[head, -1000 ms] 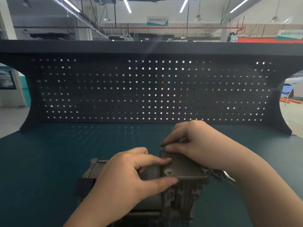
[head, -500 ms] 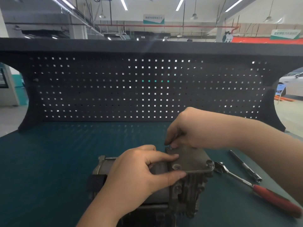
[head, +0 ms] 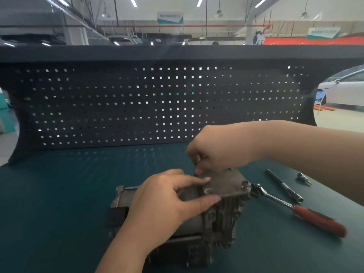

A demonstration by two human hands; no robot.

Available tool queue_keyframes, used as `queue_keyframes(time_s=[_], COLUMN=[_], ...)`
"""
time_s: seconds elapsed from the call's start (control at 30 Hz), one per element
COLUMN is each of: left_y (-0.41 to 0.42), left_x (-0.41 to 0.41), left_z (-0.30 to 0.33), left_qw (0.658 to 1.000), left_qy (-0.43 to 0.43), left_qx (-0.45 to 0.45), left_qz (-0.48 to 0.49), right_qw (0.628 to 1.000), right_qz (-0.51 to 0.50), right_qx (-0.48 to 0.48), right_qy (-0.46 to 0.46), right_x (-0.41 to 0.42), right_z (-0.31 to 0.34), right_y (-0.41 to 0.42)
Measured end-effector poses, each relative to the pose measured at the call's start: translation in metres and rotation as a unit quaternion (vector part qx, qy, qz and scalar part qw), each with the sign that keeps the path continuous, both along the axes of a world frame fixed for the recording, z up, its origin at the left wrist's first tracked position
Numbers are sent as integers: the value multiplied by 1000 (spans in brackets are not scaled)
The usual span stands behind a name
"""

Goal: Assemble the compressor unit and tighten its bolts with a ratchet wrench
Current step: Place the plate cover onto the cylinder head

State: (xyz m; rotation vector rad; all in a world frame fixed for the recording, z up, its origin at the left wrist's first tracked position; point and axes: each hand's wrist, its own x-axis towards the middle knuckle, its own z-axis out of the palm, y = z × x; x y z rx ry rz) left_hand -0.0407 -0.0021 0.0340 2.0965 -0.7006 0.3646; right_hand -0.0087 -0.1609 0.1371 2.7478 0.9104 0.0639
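a: where's the compressor unit?
b: on the teal worktop, under both grips. left hand pinches its cover plate, as before.
a: and the right hand?
b: fingers curled, pinching something at the plate's far corner. since earlier, the ratchet wrench shows fully, right of it.

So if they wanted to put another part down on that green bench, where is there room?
The widest bare stretch of the green mat lies left of the compressor, up to the pegboard. Another strip runs behind both hands. The right side is crowded: the red-handled ratchet, an extension bar and a small socket lie close together.
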Motion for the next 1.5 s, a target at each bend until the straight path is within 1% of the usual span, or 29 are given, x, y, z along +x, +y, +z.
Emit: queue_keyframes(time_s=[0.1, 0.2, 0.27, 0.33, 0.43, 0.5, 0.6, 0.7, 0.87, 1.13, 1.2, 1.27, 1.3, 1.33, 1.4, 1.5], left_y=[-1, -1, 0, 0, 1, 1, 0, 0, 0, -1, -1, -1, 0, -1, -1, -2], left_x=[0, 1, 1, 1, 1, 1, 1, 0, -1, -1, -1, 0, 0, 0, 0, 0], left_z=[0, 0, 0, -1, -1, 0, 1, 1, 2, 1, 1, 2, 2, 2, 2, 2], left_qw=[1000, 1000, 1000, 1000, 1000, 1000, 1000, 1000, 1000, 1000, 1000, 1000, 1000, 1000, 1000, 1000], left_qy=[4, -3, -7, -12, -13, -11, -5, 5, 9, 10, 13, 15, 12, 8, 2, 1], left_qx=[-6, 3, 7, 7, 5, 6, 3, 7, 5, -6, -3, 0, 1, 3, 2, -4], left_qz=[-6, -11, -10, -9, -9, -8, -7, 1, -3, 17, 21, 19, 15, 13, 12, 12], right_qw=[999, 990, 985, 984, 990, 990, 992, 995, 997, 982, 987, 995, 993, 990, 988, 992], right_qz=[0, 17, 38, 44, 31, 18, -23, -52, -68, -42, -19, 10, 22, 29, 33, 34], right_qx=[-46, -108, -122, -122, -87, -65, -37, -2, 42, 182, 158, 64, 12, -24, -56, -64], right_qy=[-21, -83, -113, -120, -111, -120, -122, -85, -25, 38, 11, -73, -113, -134, -139, -103], right_x=[-2, -3, -2, 0, 2, 2, 2, 0, -6, -10, -13, -12, -12, -11, -9, -10], right_z=[-8, -18, -22, -21, -21, -24, -29, -30, -22, -20, -23, -28, -29, -28, -23, -19], right_y=[2, 3, 1, -2, -5, -4, -2, 0, -5, -11, -12, -13, -14, -14, -13, -9])
